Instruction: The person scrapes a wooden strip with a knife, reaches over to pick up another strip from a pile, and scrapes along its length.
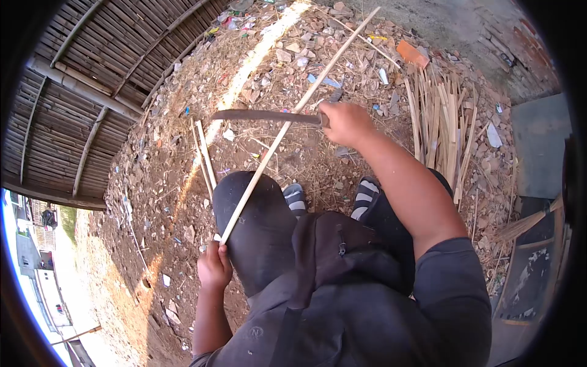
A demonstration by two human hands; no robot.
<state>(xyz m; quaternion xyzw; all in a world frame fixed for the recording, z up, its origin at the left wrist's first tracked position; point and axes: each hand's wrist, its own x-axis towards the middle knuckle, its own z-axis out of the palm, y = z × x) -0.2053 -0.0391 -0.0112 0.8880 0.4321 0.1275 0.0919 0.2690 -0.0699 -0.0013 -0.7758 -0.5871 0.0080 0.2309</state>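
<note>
Ground [177,232] of dry brown soil fills most of what I watch through the head camera, littered with straw, broken brick and bright scraps, with a band of sunlight running across it on the left. Over that side leans a dark slatted screen [55,140] crossed by round poles; at the upper right I have a rough wall [428,24] showing patches of brick, and below it a flat grey sheet [541,144].

My wearer's dark-trousered left thigh [260,208] juts forward with the knee bent. Beyond the right knee lies a loose bundle of strips [443,122], thin, straight and wood-coloured, fanned slightly at the far end.

Longest of the handled things, a pale stick [269,153] slants from beside the left thigh up toward the wall, smooth and narrow. Crossing over it is a long knife [263,115], its blade dull brown and faintly curved, tip pointing left; whether the edge touches the stick, I cannot tell.

The right hand [347,124] is curled tightly round the knife's handle, forearm stretched out ahead. Low beside the thigh, the left hand [214,266] closes in a fist on the stick's near end, knuckles forward, elbow back.
</note>
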